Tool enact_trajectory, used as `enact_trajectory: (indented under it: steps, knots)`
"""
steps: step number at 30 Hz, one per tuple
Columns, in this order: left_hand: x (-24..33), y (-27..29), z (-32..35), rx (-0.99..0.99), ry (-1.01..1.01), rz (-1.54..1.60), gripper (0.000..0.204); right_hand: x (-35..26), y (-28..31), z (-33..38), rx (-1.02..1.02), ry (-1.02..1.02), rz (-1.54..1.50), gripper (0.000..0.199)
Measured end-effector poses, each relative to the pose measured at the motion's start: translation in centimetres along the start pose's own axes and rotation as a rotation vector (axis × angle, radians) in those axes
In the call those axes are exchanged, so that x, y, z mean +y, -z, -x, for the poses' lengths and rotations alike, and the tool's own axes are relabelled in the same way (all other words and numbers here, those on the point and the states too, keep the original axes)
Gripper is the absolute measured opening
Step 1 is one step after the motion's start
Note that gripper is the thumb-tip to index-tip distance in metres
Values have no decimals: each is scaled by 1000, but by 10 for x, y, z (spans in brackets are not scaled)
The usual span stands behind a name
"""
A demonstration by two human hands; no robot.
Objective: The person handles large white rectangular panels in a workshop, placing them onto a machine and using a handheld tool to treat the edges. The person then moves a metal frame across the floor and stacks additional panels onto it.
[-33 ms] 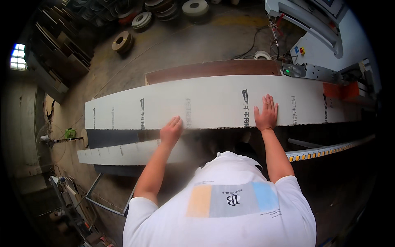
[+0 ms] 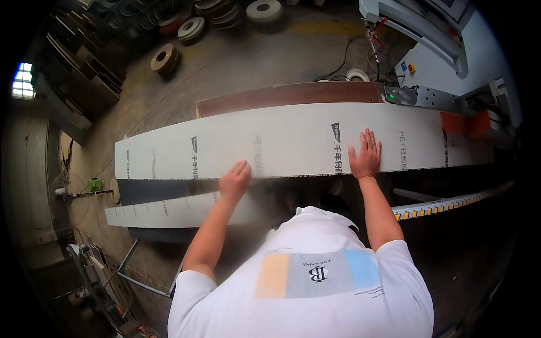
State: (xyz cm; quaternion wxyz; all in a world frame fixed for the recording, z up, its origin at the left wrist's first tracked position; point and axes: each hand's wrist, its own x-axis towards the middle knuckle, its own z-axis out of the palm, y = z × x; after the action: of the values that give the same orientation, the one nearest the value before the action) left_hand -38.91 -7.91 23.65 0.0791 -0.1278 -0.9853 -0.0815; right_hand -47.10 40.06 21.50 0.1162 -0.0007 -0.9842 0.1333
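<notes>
The long white panel [image 2: 293, 141] lies flat across the top of a stack, running from the far left of the room toward the grey edge-working machine [image 2: 428, 34] on the right. Its face is covered in a pale protective film with printed marks. A brown board [image 2: 287, 94] shows along its far edge, and a second white panel [image 2: 169, 211] with a dark strip above it sits lower, at the near left.

The person's right hand [image 2: 365, 155] is laid flat on the panel close to its near edge, fingers spread, palm down. The left hand [image 2: 235, 181] is at the near edge itself, fingers together and slightly curled against or over the lip; I cannot tell whether the fingertips hook under it. Neither hand pinches anything.

This looks like a stiff sheet good, rigid across its width but long enough that I would expect it to sag or whip at the ends if lifted from the middle alone. It is probably fairly heavy for one person. The film looks smooth, so flat palms may slide on it; the bare near edge seems the surer hold, with the hands set wide apart as they are here. Corners and edges would likely chip if knocked against the machine's orange guard [image 2: 465, 123] or the yellow-marked rail [image 2: 451, 204] below.
</notes>
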Motion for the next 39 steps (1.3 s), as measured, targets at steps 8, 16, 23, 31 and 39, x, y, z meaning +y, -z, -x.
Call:
enact_trajectory:
  steps: [8,16,23,31,39]
  knots:
    - [45,0,-19,14,-139,-4,39,43,44,-8,29,-13,3,60]
    - [118,69,-112,-560,-119,21,35,-21,25,2,-25,-160,90,79]
    - [165,-5,-326,-306,-100,728,33,-26,24,4,38,-239,-33,75]
    - [255,-53,-579,-312,221,1165,56,60,45,-4,46,-246,-37,71]
    - [258,-84,-643,-527,-47,1268,30,141,67,-9,74,-242,-18,72]
